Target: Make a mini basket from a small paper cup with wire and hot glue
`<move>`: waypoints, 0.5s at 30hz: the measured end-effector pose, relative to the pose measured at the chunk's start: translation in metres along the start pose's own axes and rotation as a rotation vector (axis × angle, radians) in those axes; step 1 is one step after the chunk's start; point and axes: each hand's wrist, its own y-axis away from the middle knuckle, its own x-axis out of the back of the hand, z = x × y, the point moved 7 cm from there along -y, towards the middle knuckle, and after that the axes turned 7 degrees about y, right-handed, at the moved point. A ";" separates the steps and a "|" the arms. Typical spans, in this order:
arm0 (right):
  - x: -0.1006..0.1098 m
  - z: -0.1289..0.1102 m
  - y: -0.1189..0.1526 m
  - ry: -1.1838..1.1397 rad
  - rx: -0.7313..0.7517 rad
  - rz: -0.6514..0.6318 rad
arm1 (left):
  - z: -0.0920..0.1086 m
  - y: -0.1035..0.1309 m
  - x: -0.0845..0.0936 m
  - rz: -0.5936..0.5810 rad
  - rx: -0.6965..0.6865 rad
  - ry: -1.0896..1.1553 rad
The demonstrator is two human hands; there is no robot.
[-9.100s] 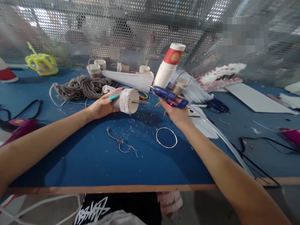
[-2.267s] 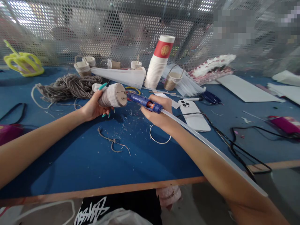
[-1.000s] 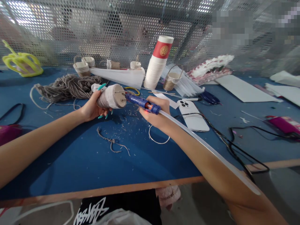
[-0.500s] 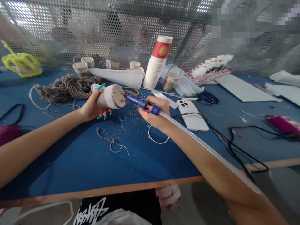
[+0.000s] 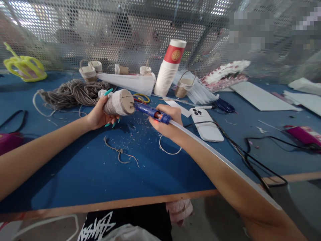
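Note:
Wrapped in pale twine and white fabric, a small cup (image 5: 117,103) lies sideways in my left hand (image 5: 99,112), its flat round end facing right. A strand of twine runs across that end. My right hand (image 5: 167,120) is closed round a blue hot glue gun (image 5: 150,111), with a red light glowing near the fingers. The gun's tip is at the cup's flat end; whether it touches I cannot tell. A long clear glue stick (image 5: 220,160) sticks out of the gun's back and runs along my right forearm. A knotted grey cord scrap (image 5: 120,151) lies below the cup.
Grey yarn (image 5: 75,93) is heaped behind my left hand. Beyond stand stacked paper cups (image 5: 168,72) and a small twine basket (image 5: 184,87). A white phone (image 5: 206,125) lies right of my hand, with a black cable (image 5: 233,144) crossing it. A yellow basket (image 5: 27,68) stands far left.
The cup's flat end has turned slightly, and the glue gun's tip has shifted a little lower on it. Both hands keep their hold.

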 end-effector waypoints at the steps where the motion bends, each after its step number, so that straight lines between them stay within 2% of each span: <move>1: 0.000 0.000 0.000 0.000 0.000 -0.001 | 0.000 0.000 0.001 0.019 0.006 0.004; 15: 0.003 0.003 -0.001 0.061 0.015 0.032 | 0.006 0.005 -0.003 0.162 0.015 0.148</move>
